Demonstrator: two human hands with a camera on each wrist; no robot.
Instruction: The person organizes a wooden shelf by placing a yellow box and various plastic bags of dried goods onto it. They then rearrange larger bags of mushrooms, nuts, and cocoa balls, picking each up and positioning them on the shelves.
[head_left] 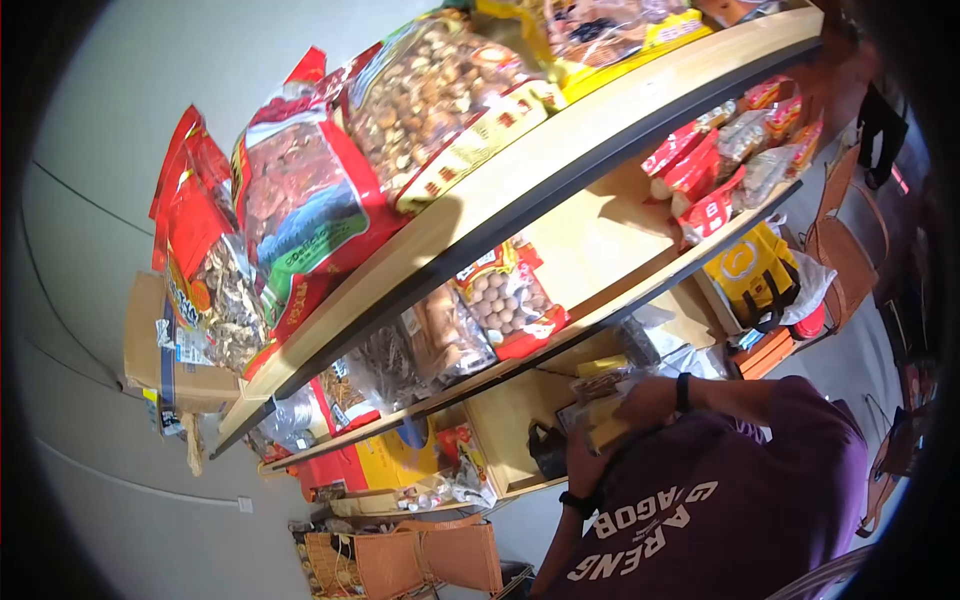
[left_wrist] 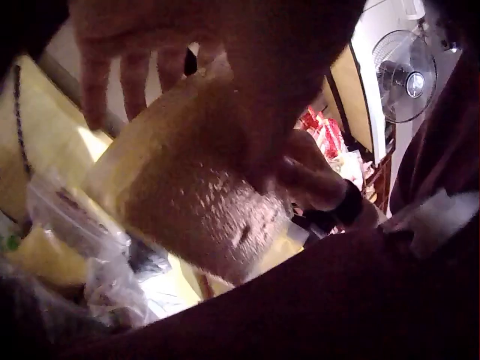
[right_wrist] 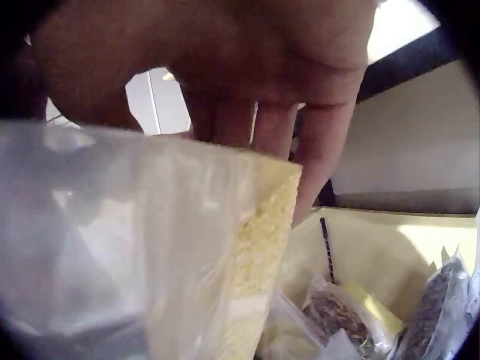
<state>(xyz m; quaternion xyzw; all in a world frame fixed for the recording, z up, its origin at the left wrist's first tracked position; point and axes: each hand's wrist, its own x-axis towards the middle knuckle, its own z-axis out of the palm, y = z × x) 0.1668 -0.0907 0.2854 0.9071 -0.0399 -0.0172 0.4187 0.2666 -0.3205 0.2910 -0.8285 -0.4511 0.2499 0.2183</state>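
Observation:
A clear plastic bag of yellow grain (right_wrist: 262, 255) is held between my two hands, low in front of my purple shirt. My left hand (head_left: 583, 462) grips one side of it; in the left wrist view its thumb lies over the bag's shiny, bumpy face (left_wrist: 202, 210), fingers spread past the far edge. My right hand (head_left: 645, 402) holds the bag from the other side, and in the right wrist view its fingers (right_wrist: 322, 142) reach down behind the bag's top edge. Small in the head view, the bag (head_left: 603, 422) is partly covered by my hands.
Below the bag, a pale wooden bin (right_wrist: 390, 232) holds several plastic bags of dried goods (right_wrist: 337, 315). Above it, wooden shelves (head_left: 600, 190) carry bagged nuts and dried foods. A yellow tote (head_left: 755, 265) stands to the right, a brown chair (head_left: 845, 240) beyond, and a fan (left_wrist: 409, 79) farther back.

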